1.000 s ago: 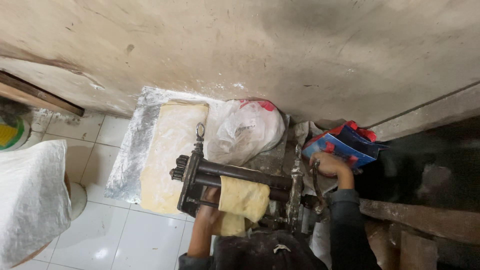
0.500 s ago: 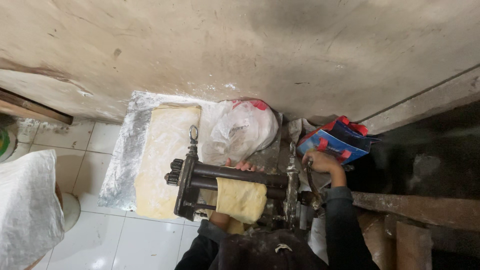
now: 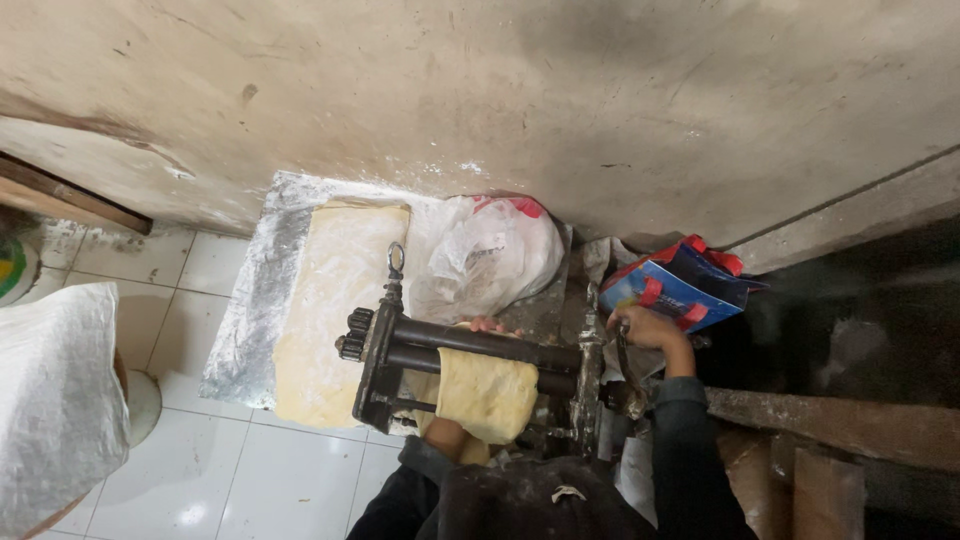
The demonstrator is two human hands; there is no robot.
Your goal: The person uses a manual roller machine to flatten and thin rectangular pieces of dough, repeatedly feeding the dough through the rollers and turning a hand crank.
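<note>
Both hands are working lower centre: my left hand [image 3: 487, 325] has slid behind the rollers [image 3: 480, 345], fingers resting open, my right hand [image 3: 645, 328] gripping the crank [image 3: 622, 365], so the dough sheet [image 3: 487, 392] is feeding through.

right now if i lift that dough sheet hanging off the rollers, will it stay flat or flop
Likely flop: the dough sheet already drapes limp over the roller. It looks thin, so it may stretch or tear if lifted by one edge. The left hand touches it behind the rollers.

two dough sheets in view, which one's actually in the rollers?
The smaller dough sheet, draped over the rollers by the left hand. The long dough sheet lies flat on the metal tray, left of the machine.
</note>
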